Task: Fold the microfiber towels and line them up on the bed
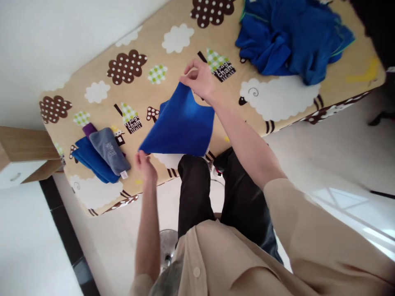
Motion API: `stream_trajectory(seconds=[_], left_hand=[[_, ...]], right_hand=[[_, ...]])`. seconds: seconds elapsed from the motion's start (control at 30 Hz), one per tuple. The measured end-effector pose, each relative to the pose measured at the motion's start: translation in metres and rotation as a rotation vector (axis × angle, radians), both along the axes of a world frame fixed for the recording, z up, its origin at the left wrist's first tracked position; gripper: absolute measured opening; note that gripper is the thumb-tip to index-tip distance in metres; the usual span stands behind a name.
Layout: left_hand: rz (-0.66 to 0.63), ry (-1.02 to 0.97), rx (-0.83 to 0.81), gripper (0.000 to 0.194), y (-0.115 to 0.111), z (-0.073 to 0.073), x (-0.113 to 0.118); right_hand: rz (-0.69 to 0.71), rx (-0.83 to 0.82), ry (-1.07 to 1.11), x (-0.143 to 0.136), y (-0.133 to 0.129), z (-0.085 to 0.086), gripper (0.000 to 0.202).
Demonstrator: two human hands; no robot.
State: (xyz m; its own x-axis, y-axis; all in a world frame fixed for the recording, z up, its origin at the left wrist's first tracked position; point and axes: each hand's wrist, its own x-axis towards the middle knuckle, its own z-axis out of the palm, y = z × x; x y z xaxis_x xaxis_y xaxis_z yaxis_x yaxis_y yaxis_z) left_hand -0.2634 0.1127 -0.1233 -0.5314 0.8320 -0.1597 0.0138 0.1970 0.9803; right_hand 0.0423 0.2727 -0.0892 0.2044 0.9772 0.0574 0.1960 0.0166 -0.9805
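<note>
A plain blue cloth (185,123) hangs between my hands above the near edge of the bed. My left hand (146,166) pinches its lower left corner. Higher up and farther off, my right hand (199,78) pinches the top corner between thumb and finger. The cloth's right side droops free, and its far part reaches down toward the sheet. To the left lie folded cloths: a grey one (109,150) with lettering and a white tag, partly over a blue one (95,162), with a bit of a purple one (89,128) showing behind.
A crumpled heap of blue fabric (296,39) with green edging lies at the bed's far right. The bed wears a patterned beige sheet (173,70). A wooden cabinet (27,144) stands at the left end, and a white wall (61,37) runs behind.
</note>
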Motion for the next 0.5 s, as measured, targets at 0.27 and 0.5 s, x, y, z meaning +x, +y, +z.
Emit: stream_trajectory(seconds=[0.27, 0.5], left_hand=[[-0.177, 0.174, 0.168, 0.027, 0.084, 0.138, -0.029], [-0.365, 0.207, 0.058, 0.03, 0.074, 0.202, -0.019]], right_hand=[[-0.131, 0.128, -0.006, 0.01, -0.048, 0.05, 0.035], [-0.272, 0.06, 0.019, 0.013, -0.123, 0.073, 0.047]])
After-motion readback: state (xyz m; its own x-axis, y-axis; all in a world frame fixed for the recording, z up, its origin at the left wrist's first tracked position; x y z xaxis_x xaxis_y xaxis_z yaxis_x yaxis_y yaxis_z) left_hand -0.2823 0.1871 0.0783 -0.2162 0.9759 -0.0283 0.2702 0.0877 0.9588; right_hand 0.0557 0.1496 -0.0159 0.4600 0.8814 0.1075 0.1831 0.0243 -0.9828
